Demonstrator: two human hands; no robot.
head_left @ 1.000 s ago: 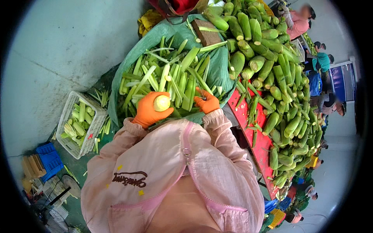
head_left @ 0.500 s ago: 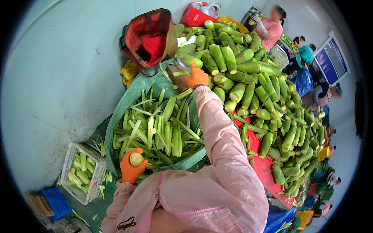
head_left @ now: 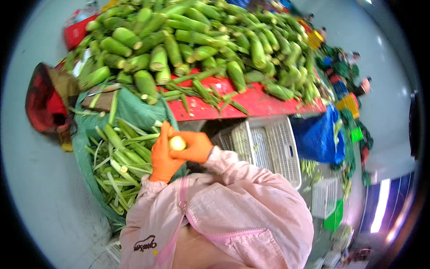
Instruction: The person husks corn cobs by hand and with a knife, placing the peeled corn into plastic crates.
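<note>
In front of my chest, both orange-gloved hands come together around an ear of corn (head_left: 178,143), its pale end facing up. My left hand (head_left: 163,157) closes on it from the left, while my right hand (head_left: 195,147) wraps it from the right. Below and left of them, a green sack (head_left: 84,157) gapes, full of stripped green husks (head_left: 123,168). On a wooden block (head_left: 99,102) at the sack's far rim lies a knife (head_left: 109,88) with a light handle. Unhusked corn (head_left: 172,47) is heaped beyond on a red table (head_left: 188,110).
A white plastic crate (head_left: 293,157) stands right of my hands, beside a blue bag (head_left: 320,139). At the left, an open brown bag (head_left: 40,98) with red lining sits by the wall. A red bag (head_left: 76,35) lies behind it. Other people are at the far right.
My right hand has left the wooden block and joined my left hand at the ear of corn. The view has swung right, bringing the white crate and blue bag more into sight.
</note>
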